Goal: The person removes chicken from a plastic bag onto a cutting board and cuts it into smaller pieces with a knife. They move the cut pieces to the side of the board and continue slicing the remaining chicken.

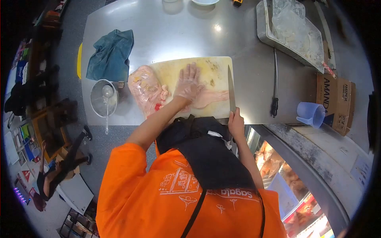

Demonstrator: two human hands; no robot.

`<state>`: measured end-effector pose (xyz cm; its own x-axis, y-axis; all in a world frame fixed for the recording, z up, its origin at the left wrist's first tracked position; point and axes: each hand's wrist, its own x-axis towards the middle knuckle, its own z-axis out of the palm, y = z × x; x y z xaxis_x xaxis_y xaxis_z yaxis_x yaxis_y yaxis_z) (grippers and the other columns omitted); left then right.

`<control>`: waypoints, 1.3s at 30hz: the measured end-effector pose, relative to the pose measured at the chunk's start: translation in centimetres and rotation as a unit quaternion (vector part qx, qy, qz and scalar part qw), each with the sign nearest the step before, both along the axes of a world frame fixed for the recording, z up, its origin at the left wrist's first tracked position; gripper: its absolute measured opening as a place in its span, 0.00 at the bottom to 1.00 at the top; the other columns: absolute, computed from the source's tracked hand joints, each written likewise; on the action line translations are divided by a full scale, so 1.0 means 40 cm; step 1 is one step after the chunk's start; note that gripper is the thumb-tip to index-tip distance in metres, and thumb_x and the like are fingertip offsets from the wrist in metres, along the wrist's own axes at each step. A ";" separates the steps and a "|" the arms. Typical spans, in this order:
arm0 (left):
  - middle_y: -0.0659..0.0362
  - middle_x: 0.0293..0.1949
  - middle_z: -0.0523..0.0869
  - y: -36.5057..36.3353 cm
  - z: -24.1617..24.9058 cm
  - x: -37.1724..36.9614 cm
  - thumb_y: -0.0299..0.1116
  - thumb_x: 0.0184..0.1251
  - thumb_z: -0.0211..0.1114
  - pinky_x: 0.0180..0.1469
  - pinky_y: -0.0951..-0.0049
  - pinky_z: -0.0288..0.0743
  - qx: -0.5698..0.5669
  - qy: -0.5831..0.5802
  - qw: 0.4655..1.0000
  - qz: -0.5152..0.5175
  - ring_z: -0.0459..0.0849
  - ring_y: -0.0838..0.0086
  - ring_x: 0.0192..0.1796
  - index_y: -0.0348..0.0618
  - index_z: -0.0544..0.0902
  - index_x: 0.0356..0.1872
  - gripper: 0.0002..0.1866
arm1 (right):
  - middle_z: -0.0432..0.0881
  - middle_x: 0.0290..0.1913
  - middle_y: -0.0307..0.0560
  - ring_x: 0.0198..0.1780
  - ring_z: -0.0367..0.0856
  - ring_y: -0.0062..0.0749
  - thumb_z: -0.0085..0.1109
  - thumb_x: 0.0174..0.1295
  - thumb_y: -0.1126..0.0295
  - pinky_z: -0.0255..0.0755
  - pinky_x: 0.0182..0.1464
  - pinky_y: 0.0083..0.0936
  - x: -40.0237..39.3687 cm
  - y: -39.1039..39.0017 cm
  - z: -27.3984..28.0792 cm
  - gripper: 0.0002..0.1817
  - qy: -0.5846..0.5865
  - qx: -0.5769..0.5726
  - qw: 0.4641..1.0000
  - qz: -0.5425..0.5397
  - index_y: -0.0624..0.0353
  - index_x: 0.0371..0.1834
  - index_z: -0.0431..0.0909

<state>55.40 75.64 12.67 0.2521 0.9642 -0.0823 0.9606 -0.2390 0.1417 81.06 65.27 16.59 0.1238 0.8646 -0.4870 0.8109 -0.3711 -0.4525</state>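
Observation:
My left hand (188, 84), in a clear plastic glove, lies flat with its fingers stretched out. Its palm rests at the left end of a thin, pale pink piece of raw meat (212, 98). Below and to the right, my bare right hand (236, 122) is closed around the handle of a long knife (231, 89). The blade points away from me, along the right edge of the white cutting board (174, 65), just past the meat's right end. On the board's left side sits a clear plastic bag of raw meat (145, 87), with small scraps beside it.
A teal cloth (110, 55) and a metal bowl holding a ladle (106, 105) are at the left of the steel table (158, 31). To the right are a black cable (275, 91), a metal tray (293, 55), a plastic jug (310, 115) and a cardboard box (341, 95). Another person (59, 166) stands far left.

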 end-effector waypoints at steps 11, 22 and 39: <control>0.50 0.81 0.55 -0.140 0.046 -0.083 0.55 0.74 0.52 0.80 0.51 0.47 -0.211 -0.090 0.919 -0.322 0.51 0.57 0.82 0.44 0.59 0.78 0.39 | 0.82 0.31 0.71 0.36 0.82 0.71 0.47 0.74 0.65 0.73 0.37 0.58 0.015 -0.009 -0.026 0.15 0.016 0.061 0.998 0.017 0.62 0.57 0.66; 0.46 0.49 0.81 -0.128 0.029 0.083 0.41 0.67 0.55 0.71 0.52 0.63 -0.060 -0.153 0.976 -0.143 0.74 0.50 0.61 0.38 0.84 0.39 0.16 | 0.81 0.28 0.71 0.34 0.82 0.71 0.48 0.73 0.66 0.72 0.35 0.59 -0.074 0.001 -0.005 0.13 0.029 0.042 0.995 0.087 0.63 0.52 0.66; 0.53 0.38 0.82 -0.155 -0.035 0.009 0.39 0.69 0.56 0.48 0.57 0.76 -0.101 -0.155 0.951 -0.248 0.83 0.59 0.44 0.45 0.80 0.41 0.10 | 0.83 0.33 0.71 0.38 0.83 0.71 0.46 0.72 0.68 0.75 0.40 0.61 -0.154 0.131 -0.027 0.19 -0.029 -0.035 0.997 0.064 0.66 0.61 0.61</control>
<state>55.77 69.43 11.27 0.7142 0.6927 -0.1005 0.6414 -0.5902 0.4902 74.92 70.51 15.52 0.0436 0.8392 -0.5420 0.8776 -0.2915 -0.3807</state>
